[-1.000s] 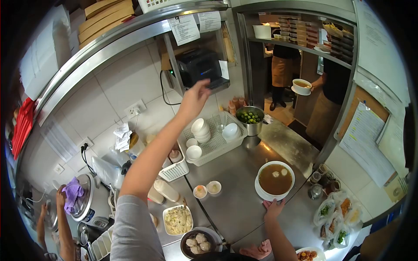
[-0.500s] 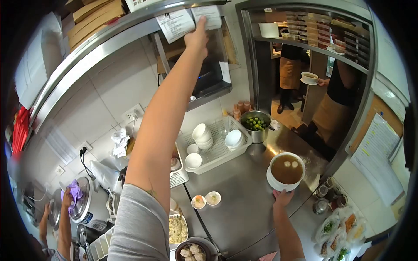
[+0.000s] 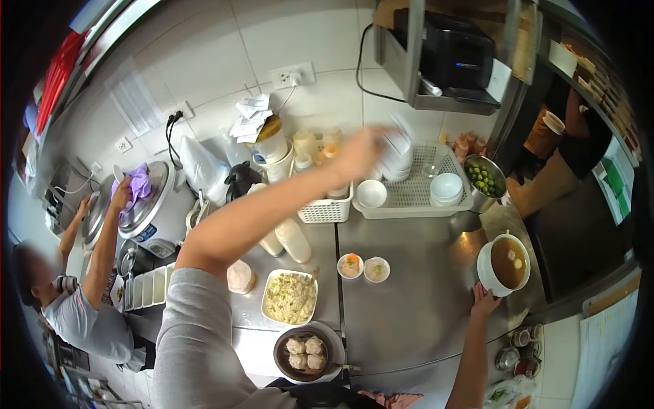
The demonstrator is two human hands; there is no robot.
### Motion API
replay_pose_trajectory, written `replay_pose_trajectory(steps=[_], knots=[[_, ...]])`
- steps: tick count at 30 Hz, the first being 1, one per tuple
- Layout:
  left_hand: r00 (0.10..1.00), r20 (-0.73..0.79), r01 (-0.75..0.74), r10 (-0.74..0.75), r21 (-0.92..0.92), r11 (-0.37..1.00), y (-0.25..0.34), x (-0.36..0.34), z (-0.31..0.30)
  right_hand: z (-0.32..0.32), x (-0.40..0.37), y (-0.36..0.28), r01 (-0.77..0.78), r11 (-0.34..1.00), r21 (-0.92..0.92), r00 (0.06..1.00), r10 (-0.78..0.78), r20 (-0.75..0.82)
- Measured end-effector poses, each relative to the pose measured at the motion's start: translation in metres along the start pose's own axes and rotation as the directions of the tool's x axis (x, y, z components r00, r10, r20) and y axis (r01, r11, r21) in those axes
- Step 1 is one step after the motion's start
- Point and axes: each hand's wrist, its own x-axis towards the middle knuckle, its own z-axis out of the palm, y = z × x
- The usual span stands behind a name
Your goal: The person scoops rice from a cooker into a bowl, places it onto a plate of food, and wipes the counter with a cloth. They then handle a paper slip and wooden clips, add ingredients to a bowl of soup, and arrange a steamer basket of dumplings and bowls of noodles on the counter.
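Note:
My left hand [image 3: 368,148], smeared by motion, is raised over the counter. A blurred white paper slip [image 3: 398,142] is in its fingers, in front of stacked white bowls. At the right, my right hand [image 3: 485,301] grips the lower edge of a white bowl of brown soup [image 3: 508,263], in which pale round pieces float. Two small cups [image 3: 350,266] with shredded garnish stand mid-counter. Below my left arm are a square bowl of fried rice [image 3: 290,297] and a round steamer of dumplings [image 3: 305,353].
A white draining basket [image 3: 409,208] holds bowls beside a metal pot of green limes [image 3: 484,178]. At the far left, another person [image 3: 88,313] reaches to a purple cloth [image 3: 136,191] on a large cooker's lid. Squeeze bottles [image 3: 294,240] stand behind the rice.
My left hand has come down from the paper slips on the overhead rail, bringing a slip with it. The view has tilted down and turned left. My right hand still grips the soup bowl.

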Motion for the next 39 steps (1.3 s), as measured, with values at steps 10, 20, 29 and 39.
replay_pose_trajectory(steps=[10, 20, 29, 39], knots=[[0.392, -0.918, 0.273, 0.057, 0.175, 0.946, -0.258, 0.083, -0.237, -0.07, -0.151, -0.024, -0.081, 0.937, -0.341, 0.994, 0.099, 0.037], [0.735, -0.676, 0.366, -0.051, 0.332, 0.869, -0.349, 0.082, -0.289, -0.085, -0.264, -0.027, 0.001, 0.911, -0.411, 1.0, -0.01, -0.019], [0.703, -0.704, 0.623, -0.101, 0.541, 0.564, -0.323, 0.045, -0.272, -0.054, -0.351, 0.022, -0.012, 0.835, -0.55, 0.975, 0.133, 0.18], [0.836, -0.542, -0.15, 0.084, -0.079, 0.985, -0.034, -0.202, -0.191, -0.097, -0.444, 0.067, -0.291, 0.644, -0.707, 0.684, 0.657, 0.316]])
